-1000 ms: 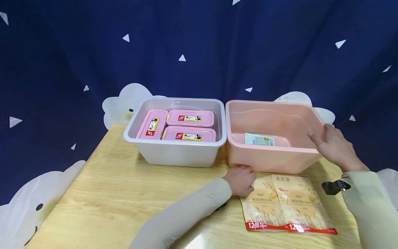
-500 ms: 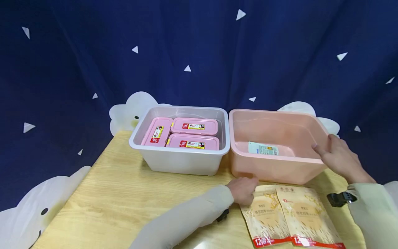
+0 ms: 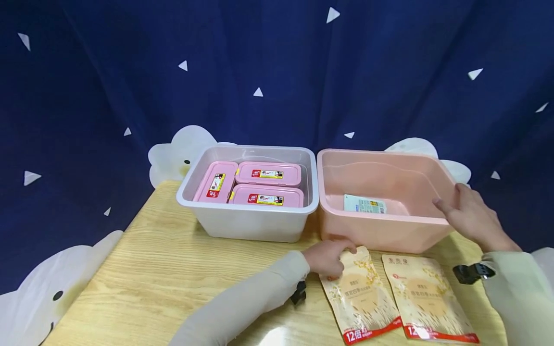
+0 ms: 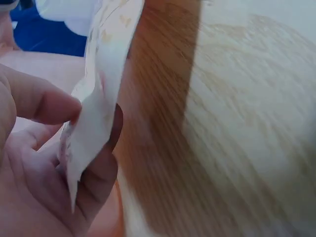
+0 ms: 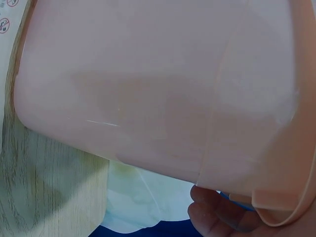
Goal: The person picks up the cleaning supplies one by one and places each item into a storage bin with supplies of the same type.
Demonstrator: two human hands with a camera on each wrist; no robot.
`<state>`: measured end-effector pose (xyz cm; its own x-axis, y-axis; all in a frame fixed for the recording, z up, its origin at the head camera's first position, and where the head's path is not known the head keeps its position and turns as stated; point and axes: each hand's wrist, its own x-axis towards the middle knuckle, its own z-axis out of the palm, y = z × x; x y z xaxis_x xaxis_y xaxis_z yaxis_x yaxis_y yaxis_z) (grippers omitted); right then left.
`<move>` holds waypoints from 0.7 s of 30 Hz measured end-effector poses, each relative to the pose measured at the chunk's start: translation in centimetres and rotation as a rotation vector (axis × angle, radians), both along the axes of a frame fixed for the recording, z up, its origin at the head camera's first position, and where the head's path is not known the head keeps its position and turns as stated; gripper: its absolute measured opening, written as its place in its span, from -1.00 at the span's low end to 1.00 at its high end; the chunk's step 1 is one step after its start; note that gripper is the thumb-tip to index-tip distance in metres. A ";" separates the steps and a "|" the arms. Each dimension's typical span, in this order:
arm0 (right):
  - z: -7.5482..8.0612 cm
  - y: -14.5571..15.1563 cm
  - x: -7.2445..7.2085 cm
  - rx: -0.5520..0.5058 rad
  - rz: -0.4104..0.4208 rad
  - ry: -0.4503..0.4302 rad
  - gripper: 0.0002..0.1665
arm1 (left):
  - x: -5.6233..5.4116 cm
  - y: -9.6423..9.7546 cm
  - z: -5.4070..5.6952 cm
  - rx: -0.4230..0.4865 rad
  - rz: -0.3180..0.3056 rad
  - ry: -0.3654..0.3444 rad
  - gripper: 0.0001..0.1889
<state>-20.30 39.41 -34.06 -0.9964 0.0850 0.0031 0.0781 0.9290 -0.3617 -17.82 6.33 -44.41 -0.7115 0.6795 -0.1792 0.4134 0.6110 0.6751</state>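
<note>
My left hand [image 3: 326, 258] pinches the upper left corner of a beige pouch [image 3: 364, 298] with a red band along its bottom. In the left wrist view, the thumb lies on one face of the pouch [image 4: 101, 94] and the fingers behind it, with its edge lifted. A matching pouch [image 3: 428, 295] lies flat to the right, a gap between the two. My right hand [image 3: 476, 218] grips the right rim of the pink bin [image 3: 376, 231]. In the right wrist view, fingertips [image 5: 205, 197] curl under the rim, against the bin's outer wall [image 5: 148, 98].
A flat, light green printed packet [image 3: 365, 204] lies in the pink bin. Left of it stands a white bin [image 3: 251, 223] holding several pink lidded boxes [image 3: 268, 174]. Both bins stand on the wooden table [image 3: 164, 269], before a dark blue curtain [image 3: 225, 62].
My left hand has taken hold of the left pouch and drawn it left, away from the other pouch, which it overlapped before. My right hand has stayed on the bin's rim.
</note>
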 end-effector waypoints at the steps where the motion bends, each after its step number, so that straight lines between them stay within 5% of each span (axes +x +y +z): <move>1: 0.1 0.0 -0.1 0.002 -0.002 0.000 0.00 | -0.1 -0.1 0.0 0.006 0.002 -0.007 -0.30; 9: 0.2 0.0 -0.2 -0.011 -0.013 0.009 0.03 | -0.3 -0.4 0.0 0.048 -0.026 -0.001 -0.42; 15: 0.0 0.0 -0.1 -0.022 -0.012 0.000 0.02 | 1.9 -0.6 2.4 0.065 0.062 -0.098 -0.41; 21: -0.1 -0.2 0.0 -0.019 -0.026 -0.001 0.02 | 3.1 -1.1 5.9 0.043 -0.033 0.126 -0.43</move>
